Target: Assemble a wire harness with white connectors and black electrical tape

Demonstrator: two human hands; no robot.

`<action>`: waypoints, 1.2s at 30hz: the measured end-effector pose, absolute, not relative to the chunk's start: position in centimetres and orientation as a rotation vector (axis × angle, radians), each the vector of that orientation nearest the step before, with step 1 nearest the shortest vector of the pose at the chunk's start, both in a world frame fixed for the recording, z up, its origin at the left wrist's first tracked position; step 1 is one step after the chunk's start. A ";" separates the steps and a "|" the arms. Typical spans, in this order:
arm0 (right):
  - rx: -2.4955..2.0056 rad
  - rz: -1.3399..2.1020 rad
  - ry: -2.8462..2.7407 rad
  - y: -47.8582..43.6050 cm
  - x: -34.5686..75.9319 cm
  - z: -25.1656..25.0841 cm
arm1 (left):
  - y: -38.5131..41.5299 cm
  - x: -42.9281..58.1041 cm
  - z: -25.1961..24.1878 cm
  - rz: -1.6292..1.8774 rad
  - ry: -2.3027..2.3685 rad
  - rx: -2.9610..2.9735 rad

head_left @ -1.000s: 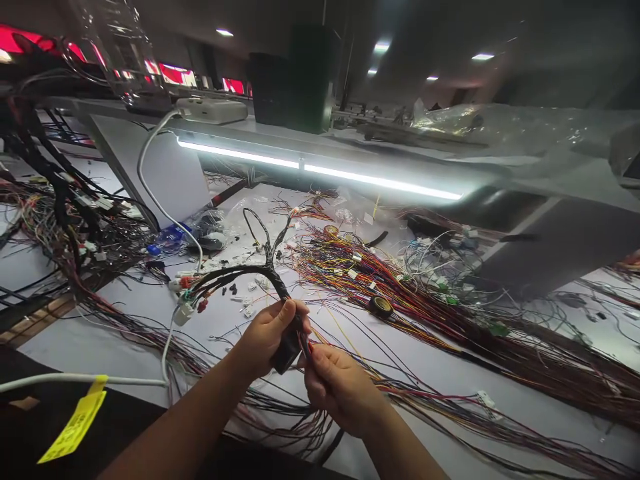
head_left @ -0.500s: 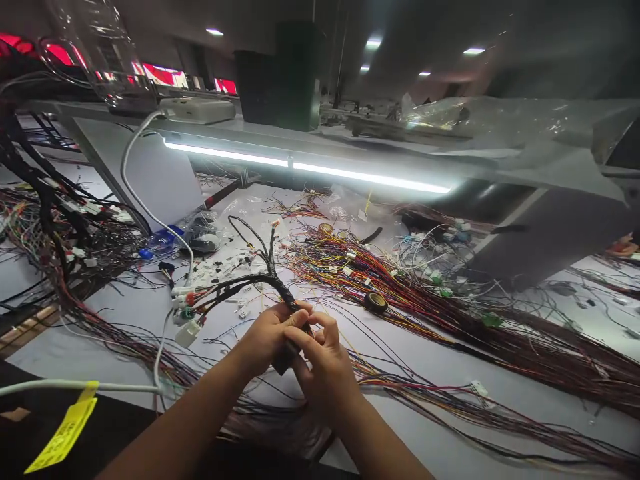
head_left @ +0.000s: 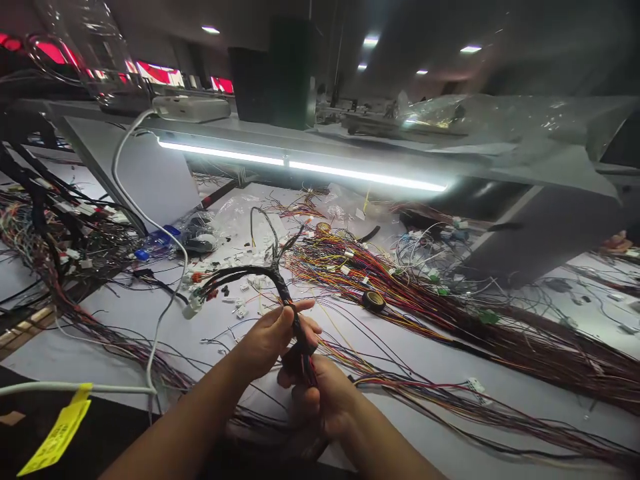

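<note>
A wire harness [head_left: 283, 288] wrapped in black tape runs up from my hands and forks into several branches. White and orange connectors [head_left: 194, 301] hang from its left branch. My left hand [head_left: 273, 337] is closed around the taped trunk, thumb on top. Just below, my right hand [head_left: 320, 393] is closed round the lower part, where red and dark wires show. A dark, roll-like piece [head_left: 293, 360] sits between the hands at the trunk, partly covered by fingers; I cannot make out exactly what it is.
A thick bundle of coloured wires [head_left: 425, 307] stretches across the table to the right, with a roll of black tape [head_left: 373, 301] on it. More wires [head_left: 65, 247] pile up at the left. A lit tube lamp [head_left: 360, 175] runs under the shelf. A white cable [head_left: 170, 250] hangs at the left.
My right hand has moved down along the harness, and its wires now show between the hands. The harness's upper branches have swung to the right and stand more upright.
</note>
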State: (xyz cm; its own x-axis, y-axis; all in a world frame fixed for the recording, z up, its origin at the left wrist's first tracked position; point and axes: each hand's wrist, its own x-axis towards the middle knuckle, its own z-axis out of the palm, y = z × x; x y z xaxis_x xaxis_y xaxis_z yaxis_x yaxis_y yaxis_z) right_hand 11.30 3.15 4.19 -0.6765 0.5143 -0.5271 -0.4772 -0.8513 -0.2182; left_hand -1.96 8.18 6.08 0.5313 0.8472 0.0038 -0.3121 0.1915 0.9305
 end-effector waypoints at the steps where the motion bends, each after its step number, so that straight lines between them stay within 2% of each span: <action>1: -0.791 2.435 -0.081 3.4 11.3 4.0 | 8.1 -2.1 6.3 0.812 0.628 1.175; 4: -0.873 2.332 -0.146 3.4 11.7 3.2 | 7.8 -2.5 6.5 0.663 0.698 1.292; 8: -0.893 2.037 -0.351 2.2 12.7 2.8 | 8.1 -2.5 6.4 0.699 0.838 1.185; 12: -1.049 1.494 -0.942 1.5 13.8 4.1 | 9.0 -2.2 6.7 0.703 0.885 1.086; 15: -1.215 0.875 -1.612 1.8 13.9 4.8 | 9.4 -2.0 6.8 0.709 0.876 1.100; 18: -1.199 0.516 -1.754 2.0 13.9 4.6 | 9.3 -2.2 6.3 0.737 0.798 1.088; 21: -1.156 0.760 -1.368 1.5 13.7 4.2 | 9.1 -2.7 5.5 0.773 0.700 1.116; 26: -1.125 1.754 -0.389 1.6 12.7 4.1 | 8.6 -2.6 4.8 0.857 0.582 1.194; 28: -0.969 2.200 -0.229 2.4 12.4 4.2 | 8.5 -2.3 4.9 0.869 0.538 1.217; 30: -0.859 2.479 -0.237 3.0 12.5 4.1 | 8.4 -2.0 5.2 0.831 0.497 1.266; 32: -0.863 2.405 -0.393 3.3 12.9 4.0 | 8.4 -1.9 5.5 0.793 0.501 1.317; 36: -0.998 1.687 -0.802 2.2 14.5 4.5 | 8.4 -2.0 5.8 0.786 0.630 1.257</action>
State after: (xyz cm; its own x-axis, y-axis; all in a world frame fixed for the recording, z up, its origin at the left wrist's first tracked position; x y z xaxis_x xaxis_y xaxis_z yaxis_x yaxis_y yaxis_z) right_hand 14.48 2.18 4.45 -0.1829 0.9515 -0.2474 -0.4088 -0.3025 -0.8610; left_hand -2.01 8.44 5.80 0.5936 0.8047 0.0053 -0.1703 0.1192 0.9782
